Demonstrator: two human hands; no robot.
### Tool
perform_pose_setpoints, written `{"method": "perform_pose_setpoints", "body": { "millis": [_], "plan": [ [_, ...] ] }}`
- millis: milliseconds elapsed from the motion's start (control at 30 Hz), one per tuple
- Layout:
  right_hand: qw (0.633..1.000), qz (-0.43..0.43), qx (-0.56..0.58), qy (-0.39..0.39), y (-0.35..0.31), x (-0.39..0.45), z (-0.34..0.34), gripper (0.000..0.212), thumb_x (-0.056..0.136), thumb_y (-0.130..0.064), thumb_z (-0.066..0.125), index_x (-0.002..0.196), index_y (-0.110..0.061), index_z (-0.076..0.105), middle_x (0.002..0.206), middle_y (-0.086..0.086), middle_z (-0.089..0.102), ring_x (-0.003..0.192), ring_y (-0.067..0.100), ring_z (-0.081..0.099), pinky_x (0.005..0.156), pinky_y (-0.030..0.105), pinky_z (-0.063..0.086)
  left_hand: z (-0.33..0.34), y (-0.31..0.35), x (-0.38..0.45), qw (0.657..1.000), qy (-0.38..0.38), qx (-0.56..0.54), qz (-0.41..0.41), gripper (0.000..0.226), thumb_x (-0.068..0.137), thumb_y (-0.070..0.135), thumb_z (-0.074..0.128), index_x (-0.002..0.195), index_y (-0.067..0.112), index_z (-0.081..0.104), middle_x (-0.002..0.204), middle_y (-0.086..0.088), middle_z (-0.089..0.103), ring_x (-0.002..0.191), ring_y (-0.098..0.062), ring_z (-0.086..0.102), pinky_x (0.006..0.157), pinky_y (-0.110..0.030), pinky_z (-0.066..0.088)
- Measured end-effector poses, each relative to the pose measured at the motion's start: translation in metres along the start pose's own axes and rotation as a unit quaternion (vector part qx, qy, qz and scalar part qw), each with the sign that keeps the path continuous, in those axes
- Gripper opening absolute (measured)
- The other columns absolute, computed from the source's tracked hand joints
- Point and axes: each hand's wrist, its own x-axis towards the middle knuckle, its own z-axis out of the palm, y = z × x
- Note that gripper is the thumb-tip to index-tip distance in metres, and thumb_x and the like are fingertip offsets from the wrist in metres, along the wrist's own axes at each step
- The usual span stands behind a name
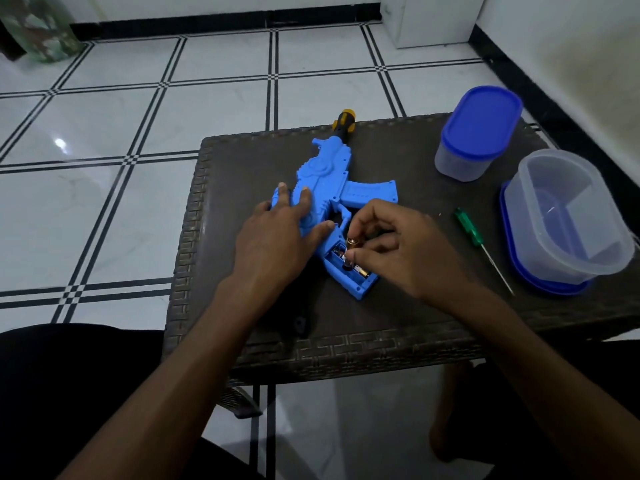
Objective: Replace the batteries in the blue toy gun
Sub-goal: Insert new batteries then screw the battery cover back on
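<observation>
The blue toy gun lies flat on a dark woven table, muzzle away from me, with its yellow and black tip at the far edge. The battery compartment in the grip is open, and a battery lies inside it. My left hand presses flat on the gun's body, fingers spread. My right hand pinches a gold-topped battery just above the open compartment.
A green-handled screwdriver lies right of my right hand. A clear tub stands on a blue lid at the right edge; a lidded blue-topped container stands behind it. A small black piece lies near the front edge.
</observation>
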Motion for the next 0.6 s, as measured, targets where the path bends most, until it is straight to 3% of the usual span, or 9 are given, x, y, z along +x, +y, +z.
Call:
{"method": "perform_pose_setpoints", "body": {
  "millis": [133, 400, 500, 600],
  "plan": [
    [1.000, -0.010, -0.014, -0.004, -0.001, 0.002, -0.001, 0.019, 0.078, 0.002, 0.076, 0.091, -0.005, 0.063, 0.085, 0.006, 0.068, 0.068, 0.011, 0.072, 0.064, 0.023, 0.058, 0.000, 0.000, 0.001, 1.000, -0.002, 0.005, -0.001, 0.071, 0.091, 0.064, 0.036, 0.151, 0.030, 0.023, 0.161, -0.008, 0.014, 0.139, -0.035, 0.030, 0.107, -0.045, 0.035],
    [0.994, -0.065, -0.085, 0.016, -0.002, 0.001, -0.001, 0.012, 0.087, -0.008, 0.068, 0.097, -0.013, 0.063, 0.080, 0.001, 0.065, 0.063, 0.019, 0.069, 0.058, 0.044, 0.056, 0.001, 0.001, 0.000, 1.000, -0.001, 0.001, 0.001, 0.069, 0.091, 0.063, 0.035, 0.151, 0.030, 0.024, 0.161, -0.008, 0.015, 0.139, -0.036, 0.030, 0.107, -0.046, 0.034],
    [0.987, -0.073, -0.139, 0.016, -0.003, 0.005, -0.006, 0.015, 0.089, -0.012, 0.067, 0.102, -0.020, 0.066, 0.077, 0.001, 0.059, 0.062, 0.022, 0.064, 0.057, 0.040, 0.055, 0.000, 0.001, -0.001, 1.000, -0.002, -0.002, -0.003, 0.069, 0.092, 0.063, 0.036, 0.151, 0.030, 0.023, 0.161, -0.007, 0.014, 0.140, -0.035, 0.028, 0.108, -0.046, 0.033],
    [0.989, -0.017, -0.149, -0.019, -0.005, 0.004, -0.011, 0.026, 0.080, -0.012, 0.077, 0.103, -0.017, 0.066, 0.076, -0.001, 0.063, 0.062, 0.015, 0.065, 0.058, 0.028, 0.057, -0.001, 0.002, -0.001, 1.000, -0.004, -0.007, -0.006, 0.069, 0.092, 0.063, 0.037, 0.151, 0.030, 0.023, 0.161, -0.007, 0.014, 0.140, -0.036, 0.028, 0.108, -0.046, 0.033]
  ]
}}
